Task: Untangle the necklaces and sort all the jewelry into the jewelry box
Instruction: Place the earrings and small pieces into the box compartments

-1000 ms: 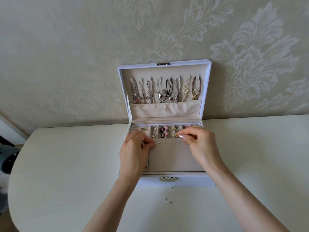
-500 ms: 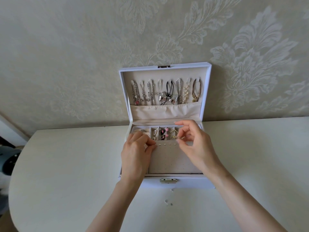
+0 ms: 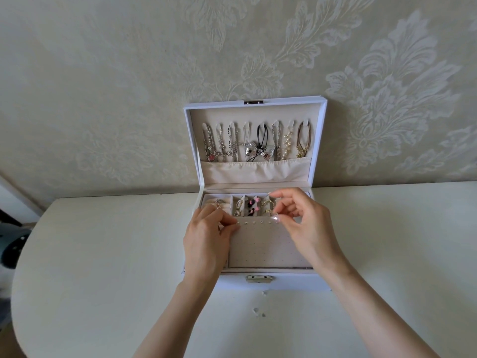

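The white jewelry box (image 3: 296, 276) stands open at the far edge of the pale table (image 3: 103, 254), its lid (image 3: 189, 140) upright against the patterned wall. The necklaces (image 3: 260, 140) hang side by side inside the lid, each apart from the next, their ends tucked into a cloth pocket (image 3: 255, 170). In the tray, the far compartments hold rings (image 3: 267, 205) and pink-and-black earrings (image 3: 251, 205), and a row of stud earrings (image 3: 254, 222) runs along the far edge of the perforated pad (image 3: 263, 246). The left hand (image 3: 206, 236) has its fingers curled at the left end of that row; whether it grips anything I cannot tell. The right hand (image 3: 309, 223) brings thumb and fingertips together at the right end, forefinger lifted; any stud between them is too small to see. A few tiny pieces (image 3: 258, 312) lie on the table near the box.
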`<state>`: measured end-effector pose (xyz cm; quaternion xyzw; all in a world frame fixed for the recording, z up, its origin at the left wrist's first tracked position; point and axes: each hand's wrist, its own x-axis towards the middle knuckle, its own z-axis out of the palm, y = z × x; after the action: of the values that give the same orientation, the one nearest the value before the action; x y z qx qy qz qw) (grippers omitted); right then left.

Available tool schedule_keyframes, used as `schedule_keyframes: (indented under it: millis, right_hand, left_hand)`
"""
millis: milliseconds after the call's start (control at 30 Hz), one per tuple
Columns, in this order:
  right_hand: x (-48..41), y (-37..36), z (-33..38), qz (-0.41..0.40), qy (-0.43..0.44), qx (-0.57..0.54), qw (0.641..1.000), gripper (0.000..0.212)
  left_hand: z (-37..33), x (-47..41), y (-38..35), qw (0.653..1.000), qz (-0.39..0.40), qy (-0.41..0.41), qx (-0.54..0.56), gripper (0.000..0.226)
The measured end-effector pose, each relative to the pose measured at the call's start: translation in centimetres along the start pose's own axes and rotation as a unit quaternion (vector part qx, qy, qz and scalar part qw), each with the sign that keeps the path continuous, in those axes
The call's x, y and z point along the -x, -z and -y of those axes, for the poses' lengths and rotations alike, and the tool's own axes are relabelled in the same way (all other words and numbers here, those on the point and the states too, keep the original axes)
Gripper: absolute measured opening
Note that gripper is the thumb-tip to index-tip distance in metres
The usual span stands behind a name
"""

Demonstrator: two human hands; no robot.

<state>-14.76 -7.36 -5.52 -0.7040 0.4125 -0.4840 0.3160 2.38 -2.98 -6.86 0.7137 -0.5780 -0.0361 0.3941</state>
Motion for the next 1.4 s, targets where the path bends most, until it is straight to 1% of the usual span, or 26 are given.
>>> schedule_keyframes:
  millis: [67,267,433,667,833,900,1033,1267,1400]
  right_hand:
    - [-0.05,-0.03,-0.15,-0.001,-0.008,0.008,1.000,0.044]
    - [-0.14,-0.06,-0.23,-0.005,-0.022,0.009,1.000,0.031]
    - [-0.21,-0.08,-0.25,-0.012,-0.051,-0.008,0.999,0.021]
    - [-0.19,0.05,-0.14,-0.019,-0.066,-0.014,0.998,0.026]
    - [-0.11,0.12,0.02,-0.013,-0.074,-0.010,0.997,0.024]
    - [-0.09,0.13,0.05,-0.018,-0.076,-0.007,0.997,0.027]
    - [-0.20,0.14,-0.01,-0.043,-0.080,-0.004,0.996,0.035]
    - [-0.27,0.02,0.01,-0.039,-0.091,-0.005,0.995,0.033]
    - [-0.27,-0.03,-0.10,-0.031,-0.102,-0.009,0.994,0.028]
  left_hand:
    - [-0.01,0.00,-0.01,1.000,0.000,0.017,0.000,0.015]
    - [-0.15,-0.07,0.04,1.000,0.001,0.018,-0.001,0.011]
    - [-0.18,-0.06,0.06,1.000,0.004,0.023,-0.001,0.010]
    - [0.12,-0.18,-0.23,1.000,0.012,-0.017,-0.006,0.010]
    - [0.02,-0.15,-0.15,1.000,0.006,-0.017,-0.004,0.010]
    - [0.05,-0.16,-0.07,1.000,-0.001,-0.010,0.011,0.011]
    - [0.04,-0.13,0.04,0.999,0.005,-0.032,0.015,0.011]
    - [-0.42,-0.19,0.17,0.996,0.015,-0.090,-0.005,0.014]
    - [-0.50,-0.17,0.18,0.995,0.010,-0.097,-0.009,0.015]
